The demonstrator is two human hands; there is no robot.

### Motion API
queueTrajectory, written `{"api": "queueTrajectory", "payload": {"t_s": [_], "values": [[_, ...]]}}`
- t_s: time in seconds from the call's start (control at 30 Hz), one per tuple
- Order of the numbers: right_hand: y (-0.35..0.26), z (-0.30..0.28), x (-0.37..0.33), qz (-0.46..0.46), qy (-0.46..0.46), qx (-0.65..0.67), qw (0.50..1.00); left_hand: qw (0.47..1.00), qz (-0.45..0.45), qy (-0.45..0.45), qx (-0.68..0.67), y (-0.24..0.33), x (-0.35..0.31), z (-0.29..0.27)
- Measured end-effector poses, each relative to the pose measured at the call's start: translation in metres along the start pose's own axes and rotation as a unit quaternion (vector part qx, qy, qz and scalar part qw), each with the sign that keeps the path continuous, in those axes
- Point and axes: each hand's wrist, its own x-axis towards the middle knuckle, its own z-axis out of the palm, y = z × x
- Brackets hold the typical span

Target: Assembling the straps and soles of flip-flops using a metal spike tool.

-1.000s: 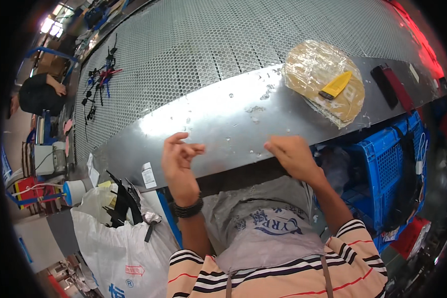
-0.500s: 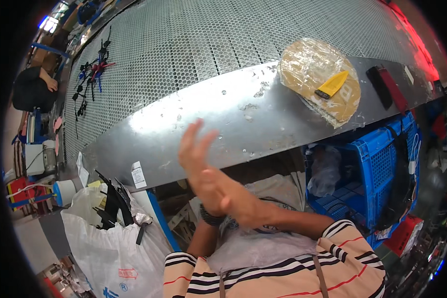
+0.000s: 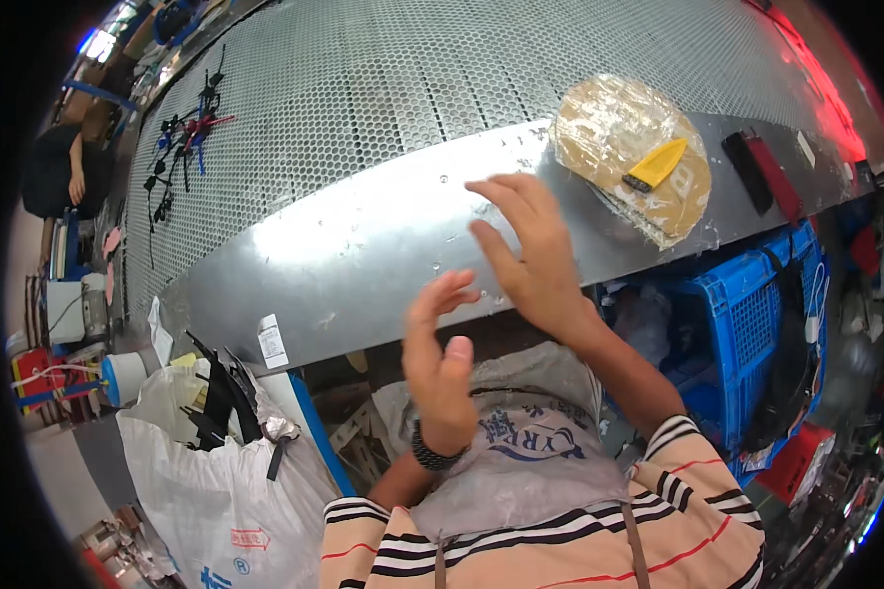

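Note:
My left hand (image 3: 442,358), with a dark bracelet (image 3: 432,448) at its wrist, is raised above my lap near the bench edge, fingers half curled and thumb apart. Higher and to its right, my right hand (image 3: 535,255) hovers over the metal bench (image 3: 383,236), its fingers spread and bent a little. Both hands hold nothing, and a gap separates them. To the far right of my right hand, a yellow scraper-like tool with a black end (image 3: 656,164) lies on a round tan pad wrapped in clear film (image 3: 599,118). A sack-cloth apron (image 3: 521,471) covers my front.
Black cables with connectors (image 3: 182,147) lie on the perforated bench top at left. A dark red and black object (image 3: 766,177) rests at right. Below stand a blue crate (image 3: 756,314) and a white sack (image 3: 226,501) with black strips. Another person's arm (image 3: 77,167) shows far left.
My hands were together, one across the other; now they are apart. The right has moved up and right over the bench, the left stays lower. The other person's arm has shifted.

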Motion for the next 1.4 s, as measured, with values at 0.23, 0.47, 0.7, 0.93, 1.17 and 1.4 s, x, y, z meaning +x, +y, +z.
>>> {"api": "queueTrajectory", "payload": {"t_s": [0.23, 0.47, 0.7, 0.93, 1.17, 1.4], "values": [[0.046, 0.013, -0.025, -0.032, -0.061, -0.174, 0.982, 0.985, -0.08, 0.145, -0.047, -0.011, -0.006, -0.033], [0.056, 0.025, -0.01, -0.048, -0.067, -0.182, 0.98, 0.983, -0.082, 0.161, -0.028, -0.017, -0.008, -0.042], [0.061, 0.028, -0.003, 0.004, -0.055, -0.146, 0.988, 0.979, -0.107, 0.168, -0.043, -0.024, -0.013, -0.053], [0.061, 0.029, 0.005, 0.054, -0.036, -0.106, 0.992, 0.975, -0.142, 0.141, -0.095, -0.033, -0.011, -0.06], [0.056, 0.02, 0.009, 0.042, 0.036, -0.015, 0.998, 0.977, -0.154, 0.131, -0.067, -0.038, -0.001, -0.061], [-0.006, 0.005, -0.017, 0.073, -0.108, 0.202, 0.971, 0.997, -0.053, 0.043, 0.029, -0.033, 0.026, -0.044]]}}
